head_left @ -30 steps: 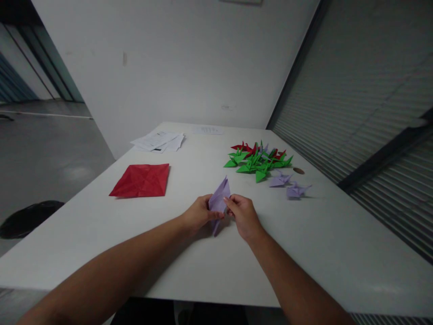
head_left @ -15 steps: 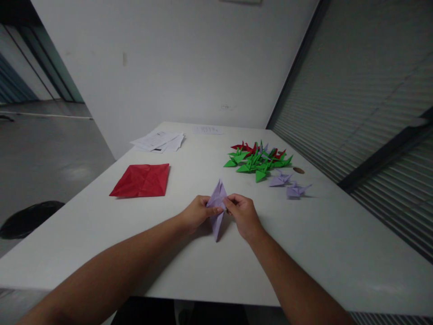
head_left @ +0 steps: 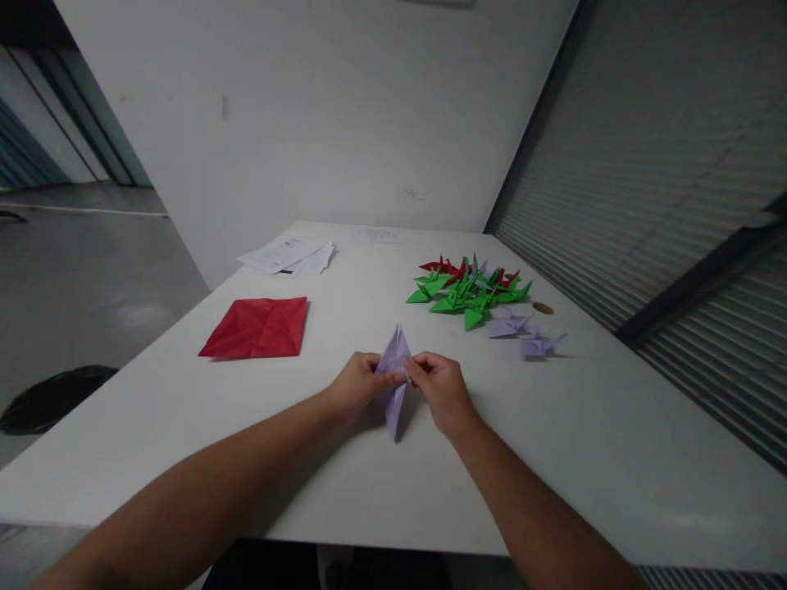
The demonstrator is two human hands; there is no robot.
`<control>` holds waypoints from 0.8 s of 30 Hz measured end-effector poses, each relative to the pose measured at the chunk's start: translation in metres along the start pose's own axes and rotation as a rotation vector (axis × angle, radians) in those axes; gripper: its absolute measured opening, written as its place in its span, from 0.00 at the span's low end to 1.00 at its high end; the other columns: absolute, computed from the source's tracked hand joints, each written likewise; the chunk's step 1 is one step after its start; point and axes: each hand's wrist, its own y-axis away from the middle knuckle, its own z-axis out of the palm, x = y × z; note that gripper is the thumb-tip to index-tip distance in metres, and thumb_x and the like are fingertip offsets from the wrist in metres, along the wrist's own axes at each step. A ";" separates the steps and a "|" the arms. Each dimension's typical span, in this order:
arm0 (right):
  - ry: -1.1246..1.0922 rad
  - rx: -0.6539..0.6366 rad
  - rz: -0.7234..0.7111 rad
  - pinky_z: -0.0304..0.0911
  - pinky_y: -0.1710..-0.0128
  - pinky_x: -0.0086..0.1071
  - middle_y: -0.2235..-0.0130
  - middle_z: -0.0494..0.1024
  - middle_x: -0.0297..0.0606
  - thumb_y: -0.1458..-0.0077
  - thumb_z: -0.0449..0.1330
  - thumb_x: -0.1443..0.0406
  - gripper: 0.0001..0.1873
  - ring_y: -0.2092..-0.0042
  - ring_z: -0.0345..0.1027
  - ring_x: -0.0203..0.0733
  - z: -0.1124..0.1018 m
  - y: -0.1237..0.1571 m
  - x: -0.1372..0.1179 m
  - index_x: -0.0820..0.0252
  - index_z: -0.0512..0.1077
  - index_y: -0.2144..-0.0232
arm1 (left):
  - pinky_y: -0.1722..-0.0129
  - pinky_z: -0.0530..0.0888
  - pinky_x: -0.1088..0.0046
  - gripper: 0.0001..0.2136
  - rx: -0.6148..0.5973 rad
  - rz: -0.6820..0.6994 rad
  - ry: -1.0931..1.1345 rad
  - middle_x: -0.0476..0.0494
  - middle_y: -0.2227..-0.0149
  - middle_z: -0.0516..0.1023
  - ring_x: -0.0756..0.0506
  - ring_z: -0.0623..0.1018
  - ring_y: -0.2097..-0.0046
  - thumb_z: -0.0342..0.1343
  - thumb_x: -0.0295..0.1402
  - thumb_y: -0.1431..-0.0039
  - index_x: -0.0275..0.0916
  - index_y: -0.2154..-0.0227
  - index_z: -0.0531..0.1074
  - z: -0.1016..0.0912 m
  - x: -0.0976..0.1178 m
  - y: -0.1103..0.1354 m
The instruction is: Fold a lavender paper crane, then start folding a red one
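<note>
A purple origami paper (head_left: 393, 408), folded into a long narrow diamond, is held between both hands just above the white table. Its upper tip shows a slit and points away from me. My left hand (head_left: 360, 385) grips its left edge, the thumb lying across the front. On the opposite edge, my right hand (head_left: 438, 383) pinches the paper between thumb and fingers near its middle. Two purple paper cranes (head_left: 509, 325) rest to the right, beyond my right hand. The fingers behind the paper are partly hidden.
A pile of green paper cranes (head_left: 455, 299) with red and purple ones stands at the back right, beside a brown round object (head_left: 543, 308). Creased red paper (head_left: 261, 328) lies left; printed sheets (head_left: 288, 256) lie behind it. Blinds (head_left: 689, 246) border the table's right side.
Both hands stay almost in place on the purple paper. The paper has tilted very slightly, its lower tip shifting a little to the right.
</note>
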 end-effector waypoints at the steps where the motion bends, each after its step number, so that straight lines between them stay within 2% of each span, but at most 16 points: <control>1: -0.015 -0.015 0.009 0.52 0.74 0.31 0.78 0.68 0.30 0.49 0.68 0.53 0.16 0.75 0.57 0.36 0.001 0.000 0.001 0.59 0.74 0.77 | 0.69 0.69 0.72 0.17 0.025 0.008 0.004 0.42 0.72 0.79 0.49 0.74 0.71 0.73 0.42 0.57 0.32 0.71 0.82 -0.001 -0.001 -0.001; 6: -0.041 -0.103 0.050 0.58 0.70 0.31 0.73 0.72 0.32 0.54 0.72 0.52 0.18 0.71 0.63 0.38 0.003 -0.001 0.006 0.58 0.73 0.72 | 0.69 0.70 0.72 0.16 0.189 0.080 0.099 0.45 0.75 0.77 0.49 0.73 0.72 0.74 0.40 0.58 0.32 0.73 0.79 0.000 0.001 -0.003; 14: 0.039 -0.201 0.114 0.49 0.75 0.31 0.79 0.68 0.31 0.48 0.66 0.51 0.19 0.76 0.54 0.34 0.004 0.001 0.005 0.61 0.76 0.78 | 0.69 0.73 0.70 0.17 0.229 0.034 0.209 0.44 0.75 0.78 0.48 0.76 0.73 0.75 0.38 0.60 0.31 0.73 0.78 0.001 0.005 -0.003; 19: 0.078 -0.218 0.112 0.49 0.76 0.30 0.81 0.68 0.31 0.51 0.67 0.55 0.17 0.77 0.54 0.34 0.005 0.001 0.005 0.61 0.75 0.81 | 0.66 0.76 0.68 0.18 0.279 0.032 0.222 0.39 0.69 0.82 0.44 0.81 0.68 0.75 0.34 0.60 0.31 0.68 0.77 0.005 0.009 -0.003; 22: 0.087 -0.196 0.104 0.48 0.77 0.30 0.80 0.68 0.31 0.52 0.68 0.56 0.15 0.77 0.55 0.34 0.005 0.001 0.005 0.61 0.75 0.81 | 0.68 0.77 0.69 0.23 0.327 0.075 0.239 0.40 0.68 0.83 0.43 0.82 0.67 0.75 0.32 0.61 0.35 0.63 0.72 0.006 0.010 -0.003; 24: 0.087 -0.234 0.127 0.47 0.78 0.29 0.81 0.67 0.30 0.51 0.66 0.54 0.17 0.78 0.54 0.33 0.005 0.002 0.006 0.60 0.73 0.81 | 0.69 0.77 0.69 0.25 0.344 0.092 0.250 0.42 0.68 0.83 0.42 0.83 0.66 0.75 0.32 0.62 0.37 0.61 0.69 0.006 0.011 -0.004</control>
